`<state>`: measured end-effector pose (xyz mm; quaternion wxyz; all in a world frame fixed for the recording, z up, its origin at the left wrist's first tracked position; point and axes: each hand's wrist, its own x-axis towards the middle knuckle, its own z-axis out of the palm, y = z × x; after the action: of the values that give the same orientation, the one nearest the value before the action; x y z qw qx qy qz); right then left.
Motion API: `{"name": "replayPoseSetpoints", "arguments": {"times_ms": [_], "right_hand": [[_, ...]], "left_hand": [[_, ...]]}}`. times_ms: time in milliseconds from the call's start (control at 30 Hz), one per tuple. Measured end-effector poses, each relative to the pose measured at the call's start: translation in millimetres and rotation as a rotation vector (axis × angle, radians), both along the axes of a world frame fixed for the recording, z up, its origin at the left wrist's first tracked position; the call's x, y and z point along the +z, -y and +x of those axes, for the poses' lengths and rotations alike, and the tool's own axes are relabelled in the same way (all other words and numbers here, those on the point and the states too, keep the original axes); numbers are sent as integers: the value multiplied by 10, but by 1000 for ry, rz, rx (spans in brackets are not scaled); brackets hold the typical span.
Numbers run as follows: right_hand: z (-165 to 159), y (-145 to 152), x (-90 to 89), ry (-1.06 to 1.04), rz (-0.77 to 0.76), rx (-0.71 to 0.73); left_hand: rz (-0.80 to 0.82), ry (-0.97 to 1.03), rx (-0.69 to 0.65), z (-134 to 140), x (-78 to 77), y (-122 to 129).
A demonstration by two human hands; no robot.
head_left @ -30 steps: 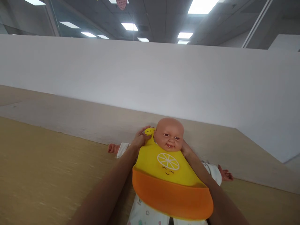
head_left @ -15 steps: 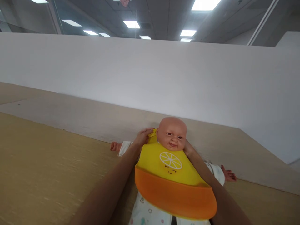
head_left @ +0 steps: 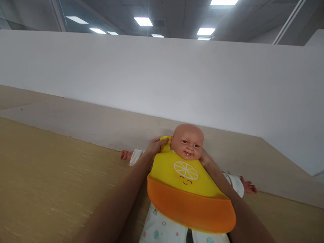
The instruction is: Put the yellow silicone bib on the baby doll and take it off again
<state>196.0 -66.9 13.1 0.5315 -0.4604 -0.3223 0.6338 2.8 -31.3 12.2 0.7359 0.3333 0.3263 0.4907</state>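
Note:
A baby doll (head_left: 189, 140) in a white patterned outfit (head_left: 162, 226) lies face up, arms spread to both sides. Over its chest lies a yellow bib (head_left: 165, 165) with a lemon-slice print and an orange catch pocket (head_left: 189, 209). At the doll's neck, on the left of the view, my left hand (head_left: 155, 146) is closed on the bib's neck strap, thumb on top. My right hand (head_left: 205, 158) reaches behind the doll's neck on the other side; its fingers are hidden by the head, so what they hold cannot be seen.
The doll lies on a tan wooden surface (head_left: 50, 168). A paler board strip (head_left: 88, 119) runs behind it, against a white partition (head_left: 152, 74). Above the partition are glass panels and ceiling lights (head_left: 143, 21).
My left thumb now lies over the bib's strap, and the strap sits flatter beside the doll's head. The whole view has shifted slightly. My right hand stays behind the neck.

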Motion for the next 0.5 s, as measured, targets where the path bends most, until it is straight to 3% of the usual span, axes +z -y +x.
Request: {"name": "replayPoseSetpoints", "arguments": {"times_ms": [300,500], "right_hand": [[44,-13,-16,69,89,-57],[85,-54,-121,146,182,-51]], "left_hand": [[-41,-24,-46,-8,5,4],[-29,30,-197,-59,-47,15]]}}
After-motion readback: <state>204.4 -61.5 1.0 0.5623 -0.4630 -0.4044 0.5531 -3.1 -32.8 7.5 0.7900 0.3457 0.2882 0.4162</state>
